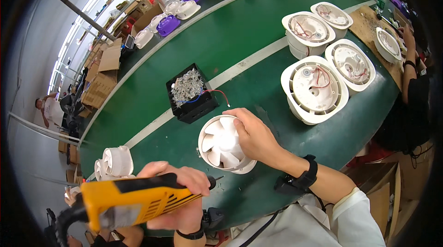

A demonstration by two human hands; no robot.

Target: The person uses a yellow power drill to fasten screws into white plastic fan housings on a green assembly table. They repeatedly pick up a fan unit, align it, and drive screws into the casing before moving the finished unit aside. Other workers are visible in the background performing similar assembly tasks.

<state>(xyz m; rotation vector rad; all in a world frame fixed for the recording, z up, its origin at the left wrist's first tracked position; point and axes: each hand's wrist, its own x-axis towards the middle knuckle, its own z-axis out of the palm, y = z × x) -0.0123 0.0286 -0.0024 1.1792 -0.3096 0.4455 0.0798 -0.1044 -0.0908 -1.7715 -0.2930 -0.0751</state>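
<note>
My left hand (184, 201) is wrapped round a yellow and black electric screwdriver (134, 201). Its bit points right, toward the fan and apart from it. A white round fan unit (214, 147) with several blades rests on the green table, blades facing up. My right hand (253, 135) grips its right rim, fingers over the far edge. Just beyond the fan stands a black box (191, 92) heaped with small metal screws (188, 86). A red and blue wire (219, 92) with a small white plug lies across the box and hangs toward the fan.
Several white housings (314, 91) with red wires inside stand at the right. More fan units (115, 161) sit at the left edge. Purple and white parts (168, 24) lie on the far side. Another person's hand (407, 37) is by a housing at far right.
</note>
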